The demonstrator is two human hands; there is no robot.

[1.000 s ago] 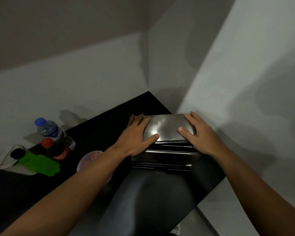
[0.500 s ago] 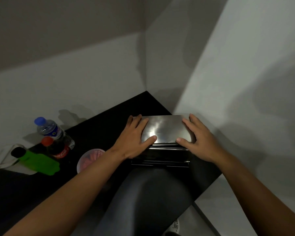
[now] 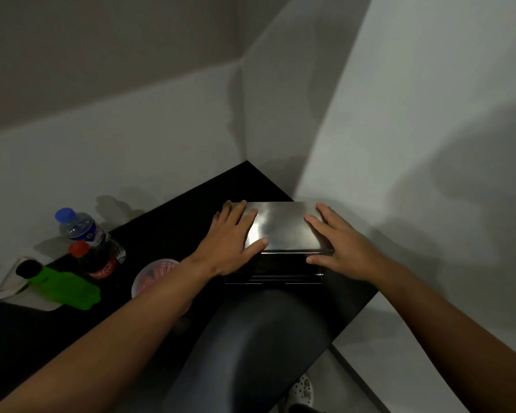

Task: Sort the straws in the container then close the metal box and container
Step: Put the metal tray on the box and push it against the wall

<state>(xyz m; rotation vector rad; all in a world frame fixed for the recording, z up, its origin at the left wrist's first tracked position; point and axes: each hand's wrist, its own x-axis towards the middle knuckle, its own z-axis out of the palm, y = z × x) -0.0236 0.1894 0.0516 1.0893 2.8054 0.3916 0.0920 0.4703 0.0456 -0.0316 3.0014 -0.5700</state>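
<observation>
- Far out to the left of your left hand, at the counter's wall edge, stand two bottles: one blue-capped water bottle and one red-capped cola bottle, touching each other.
- Just in front of them lies one green object with a black end, resting on something white that you cannot make out.
- One round container with reddish straws inside sits just left of your left wrist; your forearm crosses its near side, and no lid shows on it.
- Your left hand lies flat and open, fingers spread, on the left end of the metal box's lid, thumb along its front edge.
- The lid is down on the box, which fills the gap between your hands.
- Your right hand is flat and open on the right end, thumb hooked over the front edge.
- Right of that hand the wall stands close and the counter ends; bare counter lies behind your left hand.
</observation>
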